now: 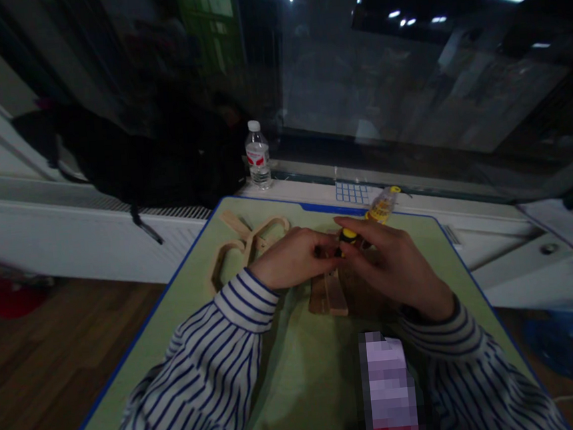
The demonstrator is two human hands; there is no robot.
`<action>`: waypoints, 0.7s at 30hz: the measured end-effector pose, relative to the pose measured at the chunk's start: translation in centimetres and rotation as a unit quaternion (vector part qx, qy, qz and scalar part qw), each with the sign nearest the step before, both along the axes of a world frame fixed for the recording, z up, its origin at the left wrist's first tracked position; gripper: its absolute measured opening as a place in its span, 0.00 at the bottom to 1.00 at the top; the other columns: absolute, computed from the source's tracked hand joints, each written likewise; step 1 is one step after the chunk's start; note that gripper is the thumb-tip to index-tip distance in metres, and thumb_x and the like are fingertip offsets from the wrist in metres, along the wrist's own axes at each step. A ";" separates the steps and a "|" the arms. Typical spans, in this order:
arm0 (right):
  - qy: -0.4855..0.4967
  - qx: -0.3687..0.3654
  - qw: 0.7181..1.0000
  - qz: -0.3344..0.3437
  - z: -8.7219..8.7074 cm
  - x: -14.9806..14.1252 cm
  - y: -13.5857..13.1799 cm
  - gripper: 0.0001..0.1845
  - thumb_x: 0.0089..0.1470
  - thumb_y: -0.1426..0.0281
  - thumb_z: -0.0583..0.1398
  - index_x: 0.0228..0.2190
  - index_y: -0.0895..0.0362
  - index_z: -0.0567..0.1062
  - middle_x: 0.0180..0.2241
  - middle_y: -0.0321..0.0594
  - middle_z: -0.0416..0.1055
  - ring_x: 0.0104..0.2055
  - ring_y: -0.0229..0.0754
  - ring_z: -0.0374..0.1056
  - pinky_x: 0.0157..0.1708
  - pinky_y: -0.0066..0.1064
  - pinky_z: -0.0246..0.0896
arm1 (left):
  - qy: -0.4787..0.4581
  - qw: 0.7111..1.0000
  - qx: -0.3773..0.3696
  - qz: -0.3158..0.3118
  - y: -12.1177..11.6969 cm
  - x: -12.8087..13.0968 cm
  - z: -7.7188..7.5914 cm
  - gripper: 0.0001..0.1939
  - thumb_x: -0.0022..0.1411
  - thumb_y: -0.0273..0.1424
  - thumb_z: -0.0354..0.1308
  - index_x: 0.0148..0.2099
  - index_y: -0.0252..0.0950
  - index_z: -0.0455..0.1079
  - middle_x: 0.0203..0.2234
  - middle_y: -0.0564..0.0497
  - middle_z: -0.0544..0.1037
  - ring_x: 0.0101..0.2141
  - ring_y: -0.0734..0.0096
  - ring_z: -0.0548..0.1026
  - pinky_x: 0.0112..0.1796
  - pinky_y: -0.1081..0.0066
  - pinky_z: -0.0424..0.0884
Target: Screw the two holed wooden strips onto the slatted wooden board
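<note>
Over the table, my right hand is closed around a short black-and-yellow handle, which looks like a screwdriver's; its lower end is hidden by my fingers. My left hand meets it from the left, fingertips pinched together beside the handle. Whatever small dark thing they hold cannot be made out. Beneath both hands a narrow light wooden strip lies on a brown board. To the left of my left hand rest several curved wooden pieces, looped and crossing each other.
A clear bottle with yellow parts is at the far table edge. The water bottle stands on the sill, left of a blue-lined grid sheet. A black bag lies on the sill. A pixelated patch covers something near me.
</note>
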State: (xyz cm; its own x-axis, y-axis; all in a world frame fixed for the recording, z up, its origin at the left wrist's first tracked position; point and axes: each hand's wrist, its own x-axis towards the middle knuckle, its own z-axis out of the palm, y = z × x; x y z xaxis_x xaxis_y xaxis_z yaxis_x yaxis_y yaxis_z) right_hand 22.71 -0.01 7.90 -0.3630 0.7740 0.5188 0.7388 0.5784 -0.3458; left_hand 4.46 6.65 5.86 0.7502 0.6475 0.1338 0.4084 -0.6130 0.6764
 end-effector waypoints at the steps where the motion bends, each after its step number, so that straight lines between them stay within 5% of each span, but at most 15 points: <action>1: 0.003 0.000 1.000 0.000 -0.1 0.0 0.0 0.20 0.59 0.70 0.57 0.53 0.58 0.69 0.43 0.43 0.75 0.39 0.38 0.72 0.43 0.32 0.68 | 0.001 1.000 0.000 0.002 0.0 0.0 0.0 0.09 0.58 0.32 0.56 0.37 0.34 0.76 0.26 0.53 0.78 0.28 0.74 0.73 0.30 0.76 0.63; 21: -0.009 -0.001 1.000 -0.006 0.0 0.0 0.0 0.19 0.59 0.69 0.56 0.52 0.58 0.69 0.43 0.45 0.75 0.40 0.41 0.72 0.42 0.34 0.69 | 0.011 1.000 0.025 0.005 -0.1 0.0 0.2 0.07 0.57 0.31 0.56 0.32 0.34 0.74 0.22 0.55 0.75 0.24 0.76 0.70 0.26 0.76 0.59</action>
State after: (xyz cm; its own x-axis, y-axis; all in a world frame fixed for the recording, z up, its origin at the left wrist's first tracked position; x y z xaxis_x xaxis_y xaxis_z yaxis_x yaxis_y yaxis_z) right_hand 22.69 0.00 7.85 -0.3627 0.7798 0.5102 0.7525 0.5681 -0.3333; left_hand 4.45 6.54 6.07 0.7470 0.6478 0.1495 0.4291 -0.6415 0.6359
